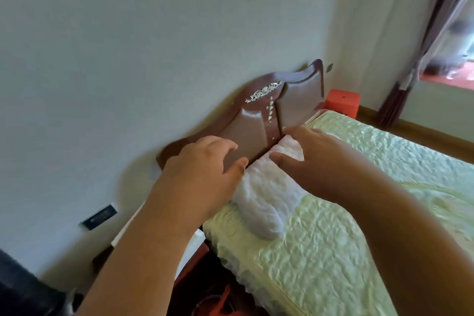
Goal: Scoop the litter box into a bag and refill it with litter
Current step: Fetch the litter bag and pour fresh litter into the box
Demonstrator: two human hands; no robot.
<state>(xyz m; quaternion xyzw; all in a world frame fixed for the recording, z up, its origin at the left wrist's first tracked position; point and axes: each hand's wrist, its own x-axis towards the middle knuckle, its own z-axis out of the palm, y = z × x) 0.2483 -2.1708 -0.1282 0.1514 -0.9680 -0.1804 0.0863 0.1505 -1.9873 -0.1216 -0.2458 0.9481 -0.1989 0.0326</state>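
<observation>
A: State the position of the 2 hands.

B: The left hand (pixel 202 161) is over the near end of the white pillow (pixel 264 195), fingers spread and loosely bent, thumb touching the fabric. The right hand (pixel 310 159) lies on the far end, fingers bent over the top edge and thumb against the front face. Whether either hand actually grips the fabric cannot be told.

A: Why that placement?

B: Judgement: 1 hand at each end suits squaring the pillow against the headboard (pixel 259 120), which it already touches.

A: Location of the litter box, bag and litter?

B: Not in view. No step of the task appears started here.

A: Describe the surface.

B: The pillow lies on a pale green quilted bedspread (pixel 346 226). The puckered cover is soft and will give under pressure.

A: And the room?

B: A plain pale wall (pixel 154 33) behind the headboard carries a dark wall plate (pixel 100 217). A red box (pixel 342 104) stands in the corner beyond the bed, with a curtain (pixel 420 59) beside a window (pixel 456 33).
</observation>
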